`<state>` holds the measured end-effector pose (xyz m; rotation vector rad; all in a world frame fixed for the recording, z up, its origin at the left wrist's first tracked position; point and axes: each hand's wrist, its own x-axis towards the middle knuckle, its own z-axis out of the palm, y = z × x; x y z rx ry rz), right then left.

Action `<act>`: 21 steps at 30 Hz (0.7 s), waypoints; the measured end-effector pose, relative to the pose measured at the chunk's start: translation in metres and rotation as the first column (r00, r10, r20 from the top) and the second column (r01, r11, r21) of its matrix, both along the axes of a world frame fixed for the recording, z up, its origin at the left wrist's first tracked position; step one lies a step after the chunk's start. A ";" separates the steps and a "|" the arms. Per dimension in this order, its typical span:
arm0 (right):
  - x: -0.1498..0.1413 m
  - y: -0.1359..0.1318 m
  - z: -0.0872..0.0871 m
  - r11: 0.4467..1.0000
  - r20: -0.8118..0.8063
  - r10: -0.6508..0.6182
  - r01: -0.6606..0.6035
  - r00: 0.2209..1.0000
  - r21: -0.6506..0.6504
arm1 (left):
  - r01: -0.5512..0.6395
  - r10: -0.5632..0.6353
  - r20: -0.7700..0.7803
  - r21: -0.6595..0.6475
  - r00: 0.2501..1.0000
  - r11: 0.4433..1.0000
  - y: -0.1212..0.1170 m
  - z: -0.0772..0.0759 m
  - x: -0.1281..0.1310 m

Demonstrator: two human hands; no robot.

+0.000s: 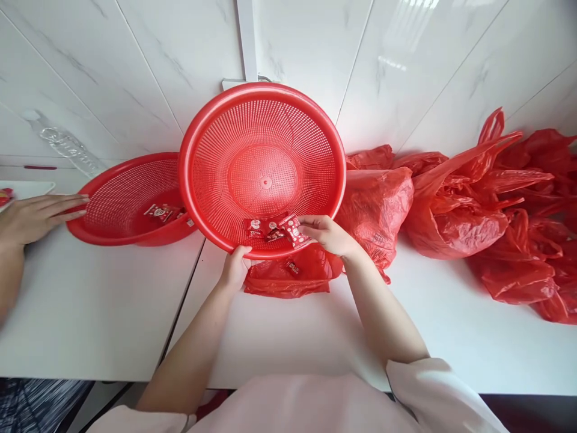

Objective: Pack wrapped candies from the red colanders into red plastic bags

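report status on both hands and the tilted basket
Left hand gripping rim of tilted basket. Right hand pinching wrapped packet inside. Red bag beneath, another person's hand at second basket

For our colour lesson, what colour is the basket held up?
Red, clearest in the head view.

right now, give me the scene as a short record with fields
left hand: on the near rim of a tilted red mesh basket
right hand: fingers on a red wrapped packet inside that basket
below basket: red plastic bag, one packet visible in it
left side: second red basket with packets, another person's hand at its rim
right side: several red plastic bags
by the wall: clear plastic bottle
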<state>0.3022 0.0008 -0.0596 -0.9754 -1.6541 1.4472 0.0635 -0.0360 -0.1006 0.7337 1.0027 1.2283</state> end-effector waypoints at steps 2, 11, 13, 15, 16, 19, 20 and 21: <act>0.001 -0.003 0.004 1.000 0.029 0.026 -0.026 0.999 0.015 | -0.009 0.010 -0.012 0.008 1.000 1.000 0.001 0.000 0.000; -0.006 -0.016 0.016 0.935 0.418 -0.061 -0.095 0.907 0.341 | 0.011 -0.009 -0.077 0.023 0.997 1.000 -0.002 -0.008 0.004; -0.009 -0.015 0.012 0.908 0.427 -0.107 -0.087 0.898 0.410 | 0.030 -0.028 -0.076 0.030 0.997 0.999 -0.003 -0.008 0.004; -0.012 -0.012 0.005 0.882 0.423 -0.148 -0.075 0.894 0.466 | 0.053 -0.050 -0.062 0.039 0.997 0.998 -0.003 -0.008 0.004; -0.015 -0.011 0.000 0.866 0.433 -0.159 -0.085 0.887 0.492 | 0.065 -0.063 -0.054 0.044 0.997 0.997 -0.004 -0.008 0.004; -0.023 -0.007 -0.014 0.818 0.491 -0.137 -0.182 0.860 0.546 | 0.095 -0.094 -0.021 0.057 0.995 0.994 -0.005 -0.009 0.002; -0.026 -0.007 -0.017 0.809 0.506 -0.132 -0.202 0.853 0.552 | 0.101 -0.101 -0.006 0.061 0.995 0.993 -0.005 -0.009 0.001; -0.028 -0.007 -0.019 0.805 0.518 -0.134 -0.212 0.845 0.554 | 0.109 -0.110 0.014 0.065 0.994 0.992 -0.004 -0.010 0.001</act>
